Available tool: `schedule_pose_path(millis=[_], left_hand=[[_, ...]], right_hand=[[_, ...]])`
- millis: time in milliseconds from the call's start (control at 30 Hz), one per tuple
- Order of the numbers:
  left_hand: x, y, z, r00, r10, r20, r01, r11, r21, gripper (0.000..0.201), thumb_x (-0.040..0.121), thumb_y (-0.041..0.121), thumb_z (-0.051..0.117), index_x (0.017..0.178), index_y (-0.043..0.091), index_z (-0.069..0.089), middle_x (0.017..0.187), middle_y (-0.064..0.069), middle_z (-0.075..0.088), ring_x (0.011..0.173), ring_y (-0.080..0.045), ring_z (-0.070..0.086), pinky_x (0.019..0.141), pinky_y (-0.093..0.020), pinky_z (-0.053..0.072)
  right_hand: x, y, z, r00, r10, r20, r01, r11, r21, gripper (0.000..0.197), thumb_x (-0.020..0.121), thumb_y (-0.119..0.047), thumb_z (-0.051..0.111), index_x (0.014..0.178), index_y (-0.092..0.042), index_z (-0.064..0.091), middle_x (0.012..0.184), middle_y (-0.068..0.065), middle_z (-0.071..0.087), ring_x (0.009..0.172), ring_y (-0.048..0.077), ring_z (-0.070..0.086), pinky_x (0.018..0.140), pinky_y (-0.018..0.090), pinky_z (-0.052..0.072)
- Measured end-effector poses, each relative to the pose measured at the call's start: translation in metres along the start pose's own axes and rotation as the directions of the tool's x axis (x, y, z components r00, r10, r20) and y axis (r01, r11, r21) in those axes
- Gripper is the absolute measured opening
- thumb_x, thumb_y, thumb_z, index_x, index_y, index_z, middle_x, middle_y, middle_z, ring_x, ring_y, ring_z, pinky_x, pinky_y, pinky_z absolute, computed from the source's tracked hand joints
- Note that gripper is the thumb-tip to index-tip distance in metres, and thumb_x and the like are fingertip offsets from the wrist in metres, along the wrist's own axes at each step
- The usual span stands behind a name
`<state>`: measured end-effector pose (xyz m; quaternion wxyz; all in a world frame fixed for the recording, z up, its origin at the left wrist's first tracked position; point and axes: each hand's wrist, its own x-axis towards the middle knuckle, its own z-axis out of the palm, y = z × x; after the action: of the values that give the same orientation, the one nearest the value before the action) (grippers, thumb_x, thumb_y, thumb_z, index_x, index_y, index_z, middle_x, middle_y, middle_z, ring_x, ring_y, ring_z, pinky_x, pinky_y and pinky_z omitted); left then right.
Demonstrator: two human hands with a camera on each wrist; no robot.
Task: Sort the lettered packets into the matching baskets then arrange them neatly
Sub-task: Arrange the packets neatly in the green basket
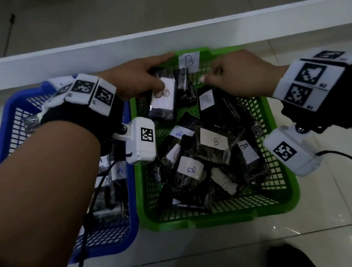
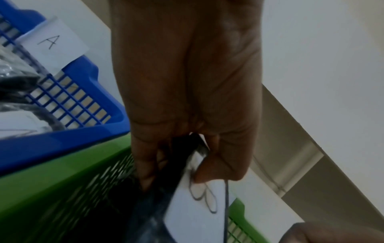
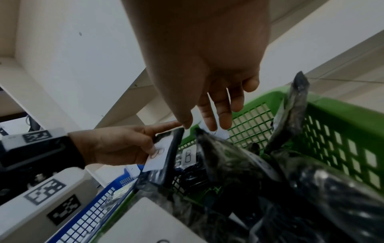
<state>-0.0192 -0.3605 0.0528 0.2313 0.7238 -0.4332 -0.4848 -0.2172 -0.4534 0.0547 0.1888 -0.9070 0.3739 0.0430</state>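
Head view: set high and behind both forearms, facing forward and down. The left hand (image 1: 139, 76) and right hand (image 1: 241, 75) sit at mid-frame. The green basket (image 1: 223, 219) lies beneath them and the blue basket (image 1: 10, 113) lies outboard of the left hand.

Left wrist view: very near, looking along the left palm to the fingers and the B-labelled packet (image 2: 197, 222) between them.

Right wrist view: equally near, looking along the right hand's fingers and across the green basket toward the left hand.

All three views share that packet and both baskets.
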Motion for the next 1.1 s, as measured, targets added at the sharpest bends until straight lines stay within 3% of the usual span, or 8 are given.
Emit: schedule_pose_path(millis=[100, 167, 267, 400, 567, 700, 867, 1100], left_hand=[[-0.003, 0.005, -0.001, 0.999, -0.009, -0.037, 0.006, 0.997, -0.08, 0.054, 0.083, -0.004, 0.058, 0.123, 0.033, 0.054, 0.116, -0.011, 0.063, 0.098, -0.025, 0.066, 0.084, -0.04, 0.057], [-0.004, 0.005, -0.001, 0.988, -0.009, -0.151, -0.007, 0.994, -0.105, 0.036, 0.079, 0.003, 0.068, 0.104, 0.026, 0.054, 0.107, -0.017, 0.065, 0.092, -0.03, 0.068, 0.078, -0.047, 0.058], [-0.004, -0.002, -0.005, 0.953, -0.016, -0.302, -0.024, 0.992, -0.128, 0.034, 0.074, 0.014, 0.077, 0.088, 0.022, 0.048, 0.102, -0.02, 0.066, 0.084, -0.03, 0.067, 0.077, -0.052, 0.056], [0.001, -0.016, -0.008, 0.922, 0.08, -0.38, 0.017, 0.97, 0.244, 0.043, 0.072, 0.033, 0.078, 0.097, 0.016, 0.048, 0.099, -0.009, 0.065, 0.09, -0.024, 0.06, 0.064, -0.027, 0.044], [0.009, -0.031, 0.005, 0.852, 0.213, -0.478, 0.055, 0.872, 0.487, 0.045, 0.082, 0.039, 0.066, 0.111, 0.008, 0.051, 0.108, -0.014, 0.063, 0.1, -0.03, 0.057, 0.083, -0.039, 0.047], [0.009, -0.031, 0.019, 0.771, 0.37, -0.518, 0.109, 0.725, 0.68, 0.041, 0.083, 0.031, 0.059, 0.12, 0.015, 0.052, 0.12, -0.017, 0.048, 0.11, -0.034, 0.046, 0.087, -0.045, 0.043], [0.012, -0.029, 0.016, 0.891, 0.344, -0.296, 0.008, 0.64, 0.768, 0.046, 0.089, 0.043, 0.053, 0.13, 0.023, 0.053, 0.125, -0.011, 0.05, 0.117, -0.031, 0.046, 0.096, -0.043, 0.034], [0.012, -0.027, 0.014, 0.936, 0.243, -0.253, 0.047, 0.628, 0.777, 0.065, 0.08, 0.044, 0.067, 0.136, 0.023, 0.041, 0.133, -0.008, 0.043, 0.123, -0.029, 0.043, 0.102, -0.045, 0.029]], right_hand=[[-0.002, -0.006, 0.002, 0.998, -0.032, 0.061, 0.033, 0.999, -0.005, 0.037, 0.09, -0.044, 0.053, 0.09, -0.01, 0.069, 0.076, 0.007, 0.063, 0.074, 0.024, 0.056, 0.062, 0.029, 0.04], [-0.004, -0.007, 0.0, 0.986, -0.035, 0.163, 0.046, 0.997, -0.066, 0.04, 0.089, -0.045, 0.055, 0.097, -0.008, 0.067, 0.09, 0.012, 0.066, 0.082, 0.027, 0.058, 0.065, 0.029, 0.041], [-0.008, -0.007, 0.0, 0.958, -0.018, 0.286, 0.06, 0.989, -0.138, 0.042, 0.089, -0.044, 0.056, 0.108, -0.008, 0.065, 0.103, 0.012, 0.066, 0.088, 0.026, 0.057, 0.062, 0.028, 0.038], [-0.01, -0.008, -0.001, 0.953, -0.018, 0.304, 0.053, 0.993, -0.11, 0.037, 0.089, -0.039, 0.057, 0.106, -0.009, 0.068, 0.107, 0.013, 0.067, 0.095, 0.027, 0.06, 0.068, 0.026, 0.039], [-0.01, -0.008, -0.004, 0.951, -0.014, 0.309, 0.038, 0.997, -0.072, 0.034, 0.09, -0.036, 0.057, 0.112, -0.012, 0.065, 0.113, 0.009, 0.065, 0.101, 0.025, 0.058, 0.073, 0.025, 0.04], [-0.012, -0.008, -0.003, 0.955, -0.019, 0.296, 0.044, 0.996, -0.078, 0.034, 0.091, -0.035, 0.056, 0.115, -0.012, 0.064, 0.116, 0.008, 0.064, 0.101, 0.024, 0.057, 0.073, 0.024, 0.037], [-0.012, -0.007, -0.003, 0.949, -0.008, 0.315, 0.037, 0.995, -0.087, 0.034, 0.091, -0.036, 0.055, 0.115, -0.014, 0.063, 0.112, 0.006, 0.064, 0.085, 0.018, 0.053, 0.061, 0.023, 0.037], [-0.012, -0.02, 0.0, 0.96, -0.164, 0.225, 0.169, 0.986, -0.004, 0.027, 0.09, -0.034, 0.056, 0.113, -0.024, 0.066, 0.114, -0.004, 0.066, 0.102, 0.017, 0.056, 0.088, 0.028, 0.042]])
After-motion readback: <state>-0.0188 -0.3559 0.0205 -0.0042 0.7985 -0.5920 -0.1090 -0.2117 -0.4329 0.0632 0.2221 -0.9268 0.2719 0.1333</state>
